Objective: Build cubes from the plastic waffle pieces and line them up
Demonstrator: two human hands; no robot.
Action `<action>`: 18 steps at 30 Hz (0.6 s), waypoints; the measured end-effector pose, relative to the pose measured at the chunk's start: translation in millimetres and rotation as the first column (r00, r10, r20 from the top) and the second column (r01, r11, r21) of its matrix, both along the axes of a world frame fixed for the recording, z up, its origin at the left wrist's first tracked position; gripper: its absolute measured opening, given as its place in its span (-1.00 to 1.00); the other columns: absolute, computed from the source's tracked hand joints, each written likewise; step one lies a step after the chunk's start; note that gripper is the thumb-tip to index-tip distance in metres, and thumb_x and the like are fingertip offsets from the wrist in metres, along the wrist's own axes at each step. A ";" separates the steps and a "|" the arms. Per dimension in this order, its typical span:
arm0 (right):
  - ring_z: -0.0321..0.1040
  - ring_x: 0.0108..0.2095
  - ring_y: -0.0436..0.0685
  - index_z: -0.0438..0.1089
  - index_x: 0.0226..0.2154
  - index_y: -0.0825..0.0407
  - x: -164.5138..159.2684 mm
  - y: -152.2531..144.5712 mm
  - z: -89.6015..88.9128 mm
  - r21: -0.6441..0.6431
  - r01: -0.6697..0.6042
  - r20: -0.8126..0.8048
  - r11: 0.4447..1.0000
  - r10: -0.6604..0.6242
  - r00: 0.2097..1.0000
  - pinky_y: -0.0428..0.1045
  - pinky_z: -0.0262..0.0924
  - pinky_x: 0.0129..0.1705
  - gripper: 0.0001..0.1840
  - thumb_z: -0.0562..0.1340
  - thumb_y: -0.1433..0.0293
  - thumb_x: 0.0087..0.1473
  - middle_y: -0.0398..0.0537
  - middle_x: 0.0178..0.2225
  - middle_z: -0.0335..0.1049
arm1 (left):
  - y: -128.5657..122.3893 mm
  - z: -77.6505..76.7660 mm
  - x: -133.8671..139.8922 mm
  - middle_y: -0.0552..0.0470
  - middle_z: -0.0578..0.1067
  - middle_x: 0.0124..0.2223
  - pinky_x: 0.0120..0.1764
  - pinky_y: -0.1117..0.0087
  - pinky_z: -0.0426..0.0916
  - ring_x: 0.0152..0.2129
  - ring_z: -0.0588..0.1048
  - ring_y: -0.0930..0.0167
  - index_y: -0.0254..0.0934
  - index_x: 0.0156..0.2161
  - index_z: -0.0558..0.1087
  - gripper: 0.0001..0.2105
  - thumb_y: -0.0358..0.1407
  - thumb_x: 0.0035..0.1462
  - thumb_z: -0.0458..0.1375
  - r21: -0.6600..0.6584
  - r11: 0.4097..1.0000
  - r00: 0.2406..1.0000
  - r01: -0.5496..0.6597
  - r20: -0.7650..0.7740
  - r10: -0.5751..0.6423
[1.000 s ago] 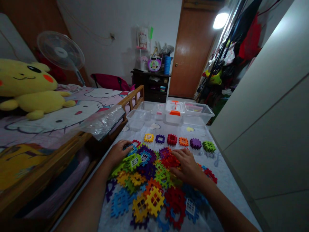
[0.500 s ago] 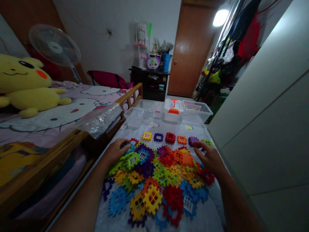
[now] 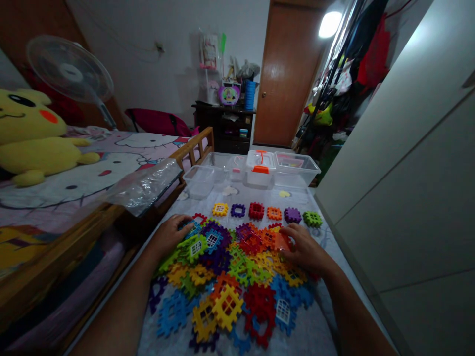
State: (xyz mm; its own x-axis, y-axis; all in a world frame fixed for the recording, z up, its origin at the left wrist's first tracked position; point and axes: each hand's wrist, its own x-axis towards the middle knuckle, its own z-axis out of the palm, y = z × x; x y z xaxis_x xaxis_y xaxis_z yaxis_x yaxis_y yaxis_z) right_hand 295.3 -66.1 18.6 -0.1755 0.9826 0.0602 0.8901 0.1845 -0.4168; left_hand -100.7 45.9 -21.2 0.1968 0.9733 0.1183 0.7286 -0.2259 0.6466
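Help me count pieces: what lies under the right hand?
Part of an orange interlocking block shows at the right hand; a yellow window panel shows just nearer the camera. Whatever the hand itself covers cannot be seen.

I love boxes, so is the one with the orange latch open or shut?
Shut: the clear plastic box has its lid across the top. Whether the orange latch is clipped, I cannot tell.

Left hand (image 3: 169, 238): bare on my feed
Right hand (image 3: 307, 248): bare, fine detail blurred to me
Forearms (image 3: 124, 291): bare, slim, tapering
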 end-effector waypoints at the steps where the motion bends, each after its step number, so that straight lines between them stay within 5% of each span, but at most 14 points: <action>1: 0.28 -0.01 0.24 0.40 -0.05 0.05 0.9 -0.8 1.1 -0.001 0.007 -0.004 1.000 -0.007 1.000 0.13 0.21 0.06 -0.55 0.28 0.34 -0.05 0.10 -0.05 0.33 | 0.3 -0.5 -0.3 -0.08 0.55 -0.17 -0.07 0.26 0.37 -0.18 0.51 0.20 -0.27 -0.20 0.54 -0.52 0.09 0.00 0.08 0.001 1.000 1.000 0.000 0.000 0.000; 9: 0.27 -0.05 0.22 0.43 -0.19 0.02 0.4 -1.5 8.7 0.002 -0.035 -0.090 0.999 0.036 0.995 0.12 0.19 0.02 -0.73 0.21 0.23 0.08 0.05 -0.10 0.36 | 2.0 -2.5 -1.4 -0.10 0.55 -0.14 -0.04 0.24 0.36 -0.16 0.50 0.18 -0.27 -0.19 0.53 -0.51 0.10 -0.01 0.07 -0.008 1.000 1.000 0.003 0.000 -0.003; 13: 0.24 -0.03 0.26 0.40 -0.07 0.05 -16.3 6.9 -3.6 0.117 0.024 0.019 0.993 -0.026 0.999 0.14 0.12 0.04 -0.65 0.23 0.29 0.07 0.08 -0.06 0.39 | 1.5 -3.1 -2.0 -0.11 0.54 -0.16 -0.06 0.24 0.36 -0.18 0.50 0.19 -0.29 -0.20 0.53 -0.52 0.08 0.02 0.06 0.005 1.000 1.000 0.020 -0.009 -0.020; 18: 0.21 -0.04 0.33 0.38 -0.02 0.08 -34.9 13.7 -19.1 0.113 0.047 0.182 0.993 -0.067 0.981 0.17 0.09 0.01 -0.54 0.29 0.26 0.02 0.15 -0.04 0.38 | 2.1 -6.3 -3.3 -0.08 0.54 -0.17 -0.08 0.27 0.37 -0.19 0.51 0.21 -0.28 -0.19 0.53 -0.53 0.07 0.02 0.07 0.018 1.000 1.000 0.016 0.003 -0.016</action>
State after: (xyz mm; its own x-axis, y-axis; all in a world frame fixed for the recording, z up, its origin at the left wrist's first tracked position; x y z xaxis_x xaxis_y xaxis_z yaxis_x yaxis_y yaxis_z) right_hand 260.3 -52.4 -0.6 -0.1373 0.9809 0.1376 0.9603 0.1659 -0.2244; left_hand -104.0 48.0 -27.5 0.2118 0.9678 0.1364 0.7230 -0.2490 0.6444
